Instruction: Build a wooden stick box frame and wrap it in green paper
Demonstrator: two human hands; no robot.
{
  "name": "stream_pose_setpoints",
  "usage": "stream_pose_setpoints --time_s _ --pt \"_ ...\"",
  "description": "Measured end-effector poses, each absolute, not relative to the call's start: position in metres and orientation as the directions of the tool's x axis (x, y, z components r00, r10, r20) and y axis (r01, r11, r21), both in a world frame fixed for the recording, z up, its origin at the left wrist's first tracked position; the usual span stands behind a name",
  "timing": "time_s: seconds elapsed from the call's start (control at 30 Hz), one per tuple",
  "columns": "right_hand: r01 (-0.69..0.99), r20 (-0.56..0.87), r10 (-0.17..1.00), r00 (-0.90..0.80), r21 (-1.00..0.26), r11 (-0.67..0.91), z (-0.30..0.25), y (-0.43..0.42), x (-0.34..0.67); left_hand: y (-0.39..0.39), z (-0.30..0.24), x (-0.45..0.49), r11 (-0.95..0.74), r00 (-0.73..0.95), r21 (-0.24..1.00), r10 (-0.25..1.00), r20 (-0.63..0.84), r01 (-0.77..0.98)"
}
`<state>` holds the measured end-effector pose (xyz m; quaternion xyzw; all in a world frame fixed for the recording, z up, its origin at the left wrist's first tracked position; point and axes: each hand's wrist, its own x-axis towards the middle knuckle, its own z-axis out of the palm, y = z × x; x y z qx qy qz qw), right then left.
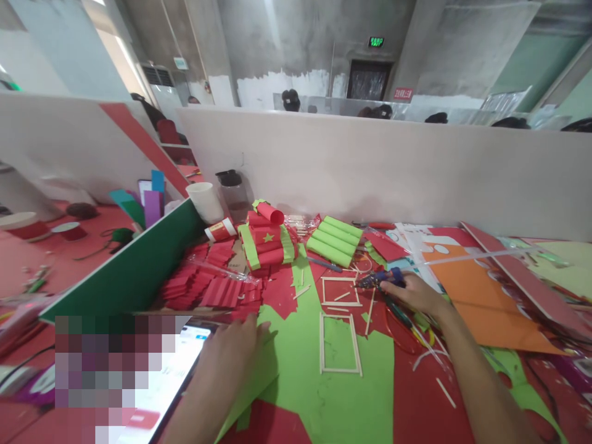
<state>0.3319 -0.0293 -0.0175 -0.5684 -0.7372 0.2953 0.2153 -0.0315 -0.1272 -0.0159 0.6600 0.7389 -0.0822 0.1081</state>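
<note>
My right hand [411,293] is closed around a dark blue hot glue gun [370,280], its tip pointing left at the corner of a small frame of wooden sticks [342,304]. A second stick frame [320,345] lies nearer me on a bright green paper sheet [296,382]. My left hand [238,342] rests on the left edge of the green sheet with fingers loosely spread, holding nothing visible. Just left of it is a lit phone [182,357]. Folded red paper pieces [224,290] lie beyond that hand.
A red-and-green paper model with a yellow star [268,238] stands at the back, beside a green rolled-paper panel [335,240]. A white cup [206,202] and dark-lidded bottle [234,194] are behind. A green divider [134,265] bounds the left; orange paper [490,302] lies right.
</note>
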Motion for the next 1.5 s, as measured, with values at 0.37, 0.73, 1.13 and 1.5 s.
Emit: stream_pose_setpoints --time_s 0.37,0.73,1.13,1.5 --pt "0.716 0.016 0.968 -0.252 -0.67 0.197 -0.016 -0.031 0.333 -0.069 -0.023 0.011 -0.182 0.191 0.076 0.971 -0.145 0.98" --pt "0.71 0.081 0.969 -0.234 -0.666 0.227 -0.009 -0.033 0.33 -0.048 -0.025 0.011 -0.173 0.194 0.143 0.969 -0.152 0.974" --pt "0.74 0.1 0.965 -0.241 -0.625 0.249 -0.009 -0.034 0.327 -0.038 -0.047 0.018 -0.206 0.218 0.123 0.971 -0.097 0.971" --pt "0.708 0.056 0.962 -0.267 -0.665 0.235 -0.013 -0.032 0.328 -0.043 -0.048 0.02 -0.229 0.241 0.173 0.969 -0.051 0.958"
